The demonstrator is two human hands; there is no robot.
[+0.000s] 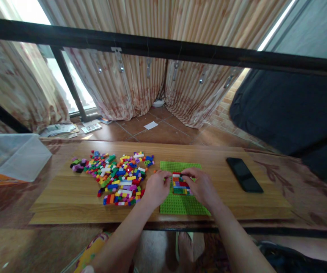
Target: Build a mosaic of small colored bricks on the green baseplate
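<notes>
Our left hand [157, 187] and right hand [202, 185] flank the toy-brick build [180, 185], clamped or not we can't tell; it looks light, stiff, best pinched sideways.

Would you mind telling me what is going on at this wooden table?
A person has both bare hands at a small multicoloured patch of plastic bricks on a square green studded baseplate. The right hand reaches over its right side; the left hand is at its left edge. A heap of loose multicoloured bricks lies to the left, and a flat black phone to the right.
</notes>
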